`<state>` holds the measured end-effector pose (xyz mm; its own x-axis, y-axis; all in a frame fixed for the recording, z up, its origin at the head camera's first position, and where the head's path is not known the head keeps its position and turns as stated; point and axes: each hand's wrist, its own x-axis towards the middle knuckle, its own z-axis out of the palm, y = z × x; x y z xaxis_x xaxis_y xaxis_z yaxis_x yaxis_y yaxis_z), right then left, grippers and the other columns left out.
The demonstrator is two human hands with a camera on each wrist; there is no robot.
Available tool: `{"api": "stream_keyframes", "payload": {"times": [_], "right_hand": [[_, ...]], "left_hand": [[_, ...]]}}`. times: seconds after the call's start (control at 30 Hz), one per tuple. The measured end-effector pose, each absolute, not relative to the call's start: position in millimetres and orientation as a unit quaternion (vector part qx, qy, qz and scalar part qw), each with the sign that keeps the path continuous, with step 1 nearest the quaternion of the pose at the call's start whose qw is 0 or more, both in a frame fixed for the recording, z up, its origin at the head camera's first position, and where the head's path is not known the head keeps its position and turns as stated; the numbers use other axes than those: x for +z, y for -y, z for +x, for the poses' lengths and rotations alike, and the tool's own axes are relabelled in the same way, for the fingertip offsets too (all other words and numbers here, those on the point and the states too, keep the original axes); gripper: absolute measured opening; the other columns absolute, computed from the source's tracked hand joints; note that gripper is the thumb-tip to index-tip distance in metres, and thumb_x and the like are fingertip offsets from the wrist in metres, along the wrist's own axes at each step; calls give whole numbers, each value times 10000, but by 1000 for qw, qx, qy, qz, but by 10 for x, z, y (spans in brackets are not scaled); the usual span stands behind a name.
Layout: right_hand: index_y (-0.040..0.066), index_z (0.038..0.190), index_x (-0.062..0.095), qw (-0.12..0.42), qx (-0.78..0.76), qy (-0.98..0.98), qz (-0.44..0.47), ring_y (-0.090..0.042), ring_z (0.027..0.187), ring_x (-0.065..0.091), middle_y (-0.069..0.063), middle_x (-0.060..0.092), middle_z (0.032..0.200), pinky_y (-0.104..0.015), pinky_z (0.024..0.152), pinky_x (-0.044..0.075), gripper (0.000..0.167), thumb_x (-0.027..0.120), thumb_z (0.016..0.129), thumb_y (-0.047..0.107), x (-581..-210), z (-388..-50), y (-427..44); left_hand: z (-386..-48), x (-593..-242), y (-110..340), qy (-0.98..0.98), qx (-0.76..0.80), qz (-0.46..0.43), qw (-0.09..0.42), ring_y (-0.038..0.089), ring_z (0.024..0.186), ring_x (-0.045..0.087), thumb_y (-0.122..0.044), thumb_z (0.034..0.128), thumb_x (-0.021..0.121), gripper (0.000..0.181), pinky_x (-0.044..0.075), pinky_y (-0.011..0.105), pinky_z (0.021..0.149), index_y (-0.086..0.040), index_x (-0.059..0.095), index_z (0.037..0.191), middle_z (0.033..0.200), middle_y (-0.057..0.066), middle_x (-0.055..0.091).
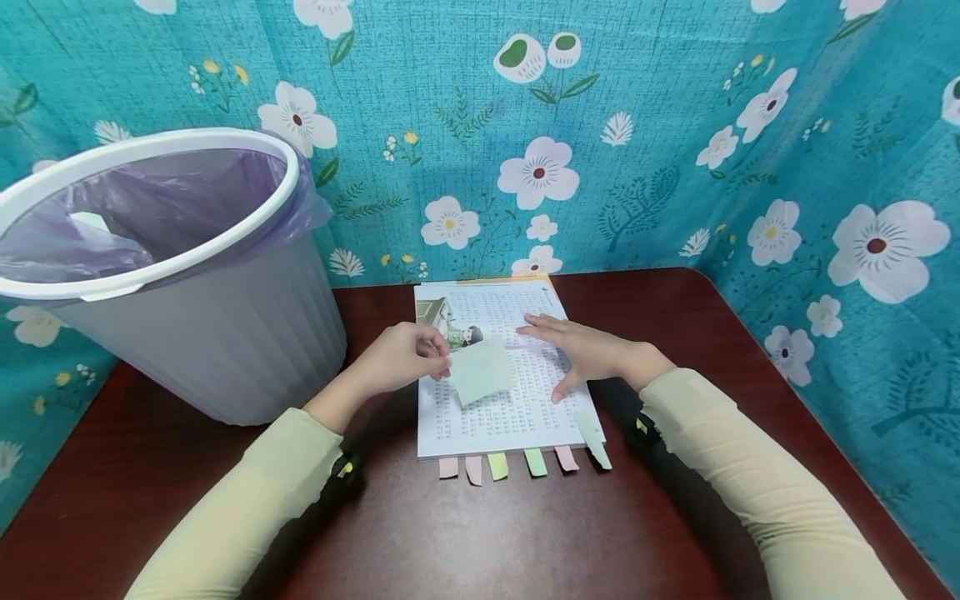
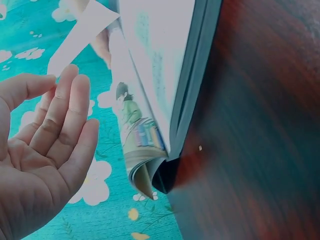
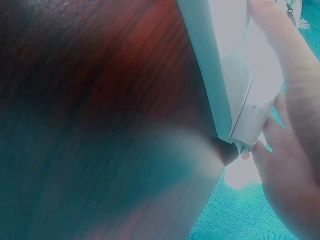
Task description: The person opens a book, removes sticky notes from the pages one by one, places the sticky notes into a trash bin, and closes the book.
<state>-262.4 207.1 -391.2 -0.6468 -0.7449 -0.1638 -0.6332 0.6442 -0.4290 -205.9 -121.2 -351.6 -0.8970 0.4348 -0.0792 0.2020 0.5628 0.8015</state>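
Pinching pale note (image 1: 482, 372) by left edge with left hand (image 1: 401, 357), over book (image 1: 495, 429); holding nothing in right hand (image 1: 588, 346), splayed above book's right half. Looks feather-light, limp, easily creased, perhaps tacky along one edge; best pinched gently at corner.

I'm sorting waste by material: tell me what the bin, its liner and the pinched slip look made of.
Bin: probably plastic, matte grey, with moulded-looking ribs. Liner: likely thin plastic film, glossy, wrinkled and translucent. Pale green slip: apparently paper, matte, thin, crisp-edged.
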Motion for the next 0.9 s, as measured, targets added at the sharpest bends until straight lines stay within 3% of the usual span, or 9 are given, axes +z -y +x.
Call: {"api": "stream_keyframes", "payload": {"times": [0.17,0.53,0.9], "right_hand": [[69,1610,293,163,-167,-890,-391,-399,1533,153,-191,169,1681,-586,1174,242,1160,947,698,359,-3941,-2630,-2067],[70,1607,302,165,-169,-893,-383,-402,1533,152,-186,177,1680,-587,1175,238,1162,956,689,353,-3919,-2632,-2088],[89,1617,286,166,-167,-892,-386,-380,1541,136,-163,151,1691,-575,1186,218,1169,946,696,378,-3934,-2633,-2103]], "left_hand": [[-2000,-3420,1292,-872,440,183,111,291,801,691,-89,943,708,41,478,340,678,-59,695,919,821,84,743],[-1906,-3139,1448,-871,459,174,35,202,766,698,-104,945,730,73,472,274,596,-42,701,969,809,51,721],[-1752,-2720,1612,-888,436,147,12,204,795,678,-161,975,702,146,515,286,750,-31,714,1040,840,70,726]]}}
